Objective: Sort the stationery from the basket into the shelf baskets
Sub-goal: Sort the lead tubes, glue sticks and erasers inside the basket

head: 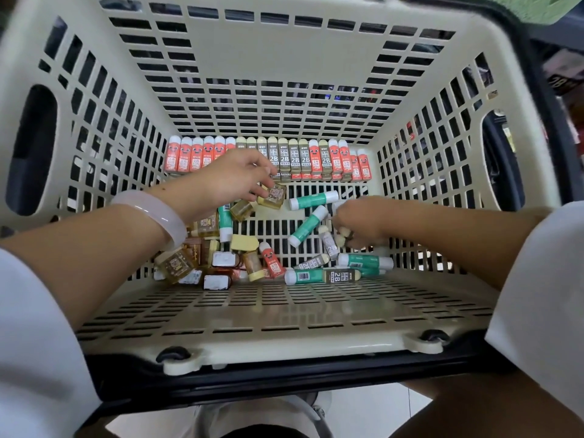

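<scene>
I look down into a cream slatted basket point(284, 314). Along its far wall stands a neat row of red and beige "2B" lead tubes point(268, 159). Loose on the floor lie green-and-white glue sticks point(308, 226), amber square bottles point(241, 210) and a red tube point(271, 260). My left hand point(234, 178), a pale bangle on its wrist, pinches an amber bottle point(273, 196) at the fingertips. To the right, my right hand point(363, 221) is curled around several small beige-capped tubes point(343, 240).
The basket has tall slotted walls with handle cut-outs on the left point(31, 150) and right point(496, 159), and a black rim point(284, 371) at the near edge. Dark shelving with packaged goods point(565, 80) shows at the upper right. White sleeves cover both forearms.
</scene>
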